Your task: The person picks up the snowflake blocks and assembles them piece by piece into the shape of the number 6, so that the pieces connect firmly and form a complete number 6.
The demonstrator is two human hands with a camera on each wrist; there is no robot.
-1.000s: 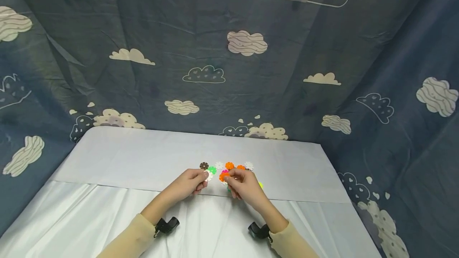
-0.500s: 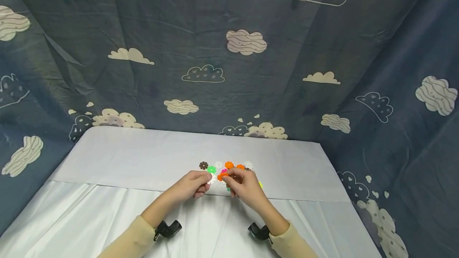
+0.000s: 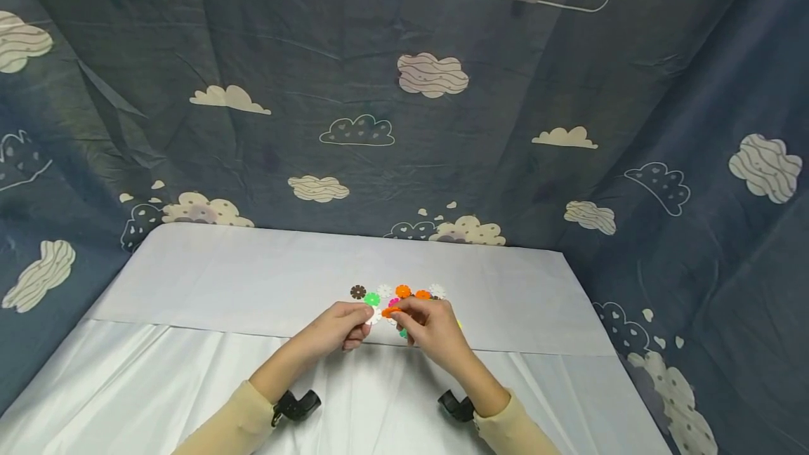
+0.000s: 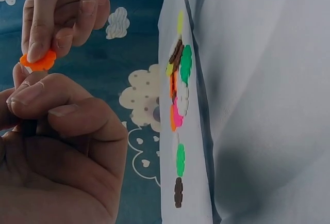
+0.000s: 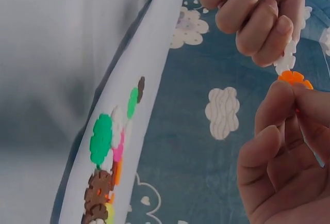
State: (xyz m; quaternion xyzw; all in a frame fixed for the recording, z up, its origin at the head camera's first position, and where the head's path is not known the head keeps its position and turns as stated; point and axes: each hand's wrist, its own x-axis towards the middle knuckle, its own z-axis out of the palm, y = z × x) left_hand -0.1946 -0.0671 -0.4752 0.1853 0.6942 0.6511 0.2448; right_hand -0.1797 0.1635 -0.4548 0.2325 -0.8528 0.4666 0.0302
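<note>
Above the table, my left hand (image 3: 338, 325) pinches a white notched plastic snowflake disc (image 5: 286, 59) between thumb and fingers. My right hand (image 3: 432, 328) pinches an orange snowflake disc (image 4: 40, 61) by its edge. In the right wrist view the two discs meet edge to edge, the white one turned at an angle to the orange one. The left fingers cover much of the white disc in the left wrist view. Behind the hands lie loose discs, among them a brown one (image 3: 358, 291), a bright green one (image 3: 371, 299) and another orange one (image 3: 403, 291).
More discs, including a darker green one (image 5: 101, 139) and a pink one (image 4: 178, 114), lie in a loose cluster on the white-covered table (image 3: 253, 279). A dark blue curtain (image 3: 303, 41) with cloud prints hangs behind the table and at both sides.
My left hand has shifted slightly right, bringing the white disc close to the orange one. In my right fingers the orange disc has turned from face-on to nearly edge-on.
</note>
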